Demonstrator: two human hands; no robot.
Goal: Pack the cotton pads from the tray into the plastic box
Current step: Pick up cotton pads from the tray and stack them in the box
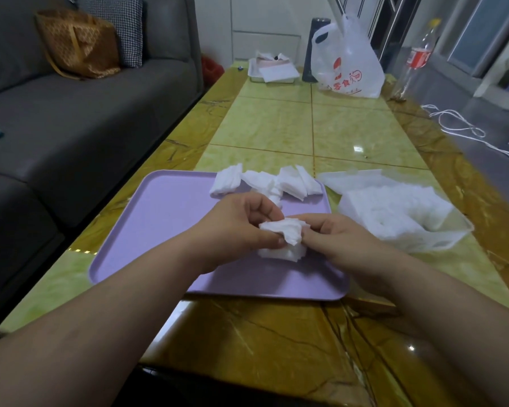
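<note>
A lilac tray (165,218) lies on the table in front of me. Above its middle, my left hand (232,227) and my right hand (344,239) together pinch a small stack of white cotton pads (285,236) from either side. More loose cotton pads (265,182) lie in small heaps along the tray's far edge. Just right of the tray stands the clear plastic box (441,239), holding a thick white mass of pads (394,210), with crumpled clear wrapping behind it.
The long green and brown marble table (306,127) runs away from me. At its far end stand a white tray with papers (272,71), a white shopping bag (350,60) and a bottle (415,57). A grey sofa (71,113) borders the left; a white cable (465,130) lies right.
</note>
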